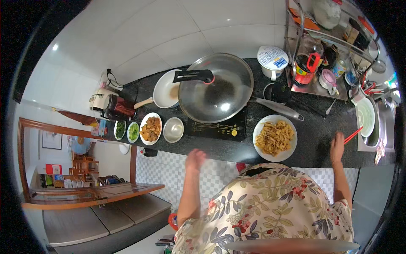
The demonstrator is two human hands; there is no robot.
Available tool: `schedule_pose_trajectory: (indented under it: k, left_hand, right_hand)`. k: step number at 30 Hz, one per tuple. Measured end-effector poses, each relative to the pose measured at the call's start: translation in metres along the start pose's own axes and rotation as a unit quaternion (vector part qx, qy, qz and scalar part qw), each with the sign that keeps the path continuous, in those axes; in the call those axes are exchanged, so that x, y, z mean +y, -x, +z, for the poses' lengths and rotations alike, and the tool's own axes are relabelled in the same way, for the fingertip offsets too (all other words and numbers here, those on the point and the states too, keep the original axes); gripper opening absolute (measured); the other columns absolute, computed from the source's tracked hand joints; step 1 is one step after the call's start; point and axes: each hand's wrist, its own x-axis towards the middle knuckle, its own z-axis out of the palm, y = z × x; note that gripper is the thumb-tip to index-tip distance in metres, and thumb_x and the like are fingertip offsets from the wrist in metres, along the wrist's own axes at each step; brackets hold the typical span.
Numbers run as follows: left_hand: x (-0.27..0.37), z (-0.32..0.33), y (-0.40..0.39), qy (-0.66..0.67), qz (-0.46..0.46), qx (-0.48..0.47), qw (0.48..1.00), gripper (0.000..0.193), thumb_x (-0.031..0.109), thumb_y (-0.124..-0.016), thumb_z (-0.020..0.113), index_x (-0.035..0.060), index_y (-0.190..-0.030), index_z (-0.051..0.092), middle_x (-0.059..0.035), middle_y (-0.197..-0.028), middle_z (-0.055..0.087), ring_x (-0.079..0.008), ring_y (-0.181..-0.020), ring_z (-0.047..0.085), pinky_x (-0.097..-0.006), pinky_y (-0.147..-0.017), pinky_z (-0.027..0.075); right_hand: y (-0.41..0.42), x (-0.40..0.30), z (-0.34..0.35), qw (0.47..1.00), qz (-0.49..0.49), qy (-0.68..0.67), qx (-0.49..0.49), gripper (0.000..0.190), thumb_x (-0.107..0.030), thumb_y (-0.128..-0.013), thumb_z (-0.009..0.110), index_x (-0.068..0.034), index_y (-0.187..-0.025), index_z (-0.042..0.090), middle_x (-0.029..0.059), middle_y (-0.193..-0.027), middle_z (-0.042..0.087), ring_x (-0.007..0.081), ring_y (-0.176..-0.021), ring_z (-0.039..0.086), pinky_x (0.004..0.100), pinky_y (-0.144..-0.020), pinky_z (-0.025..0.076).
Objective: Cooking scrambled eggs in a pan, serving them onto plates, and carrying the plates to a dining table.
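Observation:
My left hand (195, 159) is in front of the black counter's edge, slightly blurred, with nothing seen in it. On the counter at the right, my right hand (337, 144) holds red chopsticks (353, 135). A wok with a glass lid (219, 104) covers most of the induction cooker (219, 130). To its right is a white plate of cooked food pieces (275, 137). Left of the cooker stand an empty metal bowl (173, 130), a plate of browned chunks (151, 130), a small dish of chopped light greens (133, 132) and one of darker greens (120, 130).
Behind the metal bowl sits a white pan (166, 92) with a wooden handle. An instant noodle cup (272, 62) stands near the wall, beside a metal rack (336, 39) with bottles. At the far right a green colander (366, 117) rests at the sink (383, 127).

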Motion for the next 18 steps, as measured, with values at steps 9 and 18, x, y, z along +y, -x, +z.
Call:
schedule_pose_trajectory:
  k: [9,18]
  left_hand:
    - [0.140,-0.142,-0.102,0.215,0.108,0.211,0.947,0.046,0.035,-0.102,0.039,0.0034,-0.135,0.034,-0.0225,-0.119,0.053,-0.0378,-0.100,0.063,-0.0461,-0.080,0.059]
    - [0.181,-0.164,-0.142,0.274,0.124,0.087,0.950,0.040,0.017,-0.100,0.030,-0.0051,-0.133,0.033,-0.0222,-0.112,0.060,-0.0366,-0.093,0.067,-0.0455,-0.075,0.061]
  right_hand:
    - [0.066,-0.207,0.009,0.580,0.390,-0.626,-0.346,0.050,-0.048,-0.095,0.050,-0.003,-0.118,0.049,0.0126,-0.083,0.064,0.0247,-0.068,0.066,0.0350,-0.061,0.057]
    - [0.067,-0.253,0.025,0.580,0.455,-0.623,-0.261,0.039,-0.013,-0.095,0.045,0.001,-0.131,0.038,0.0220,-0.101,0.065,0.0259,-0.069,0.070,0.0325,-0.053,0.063]
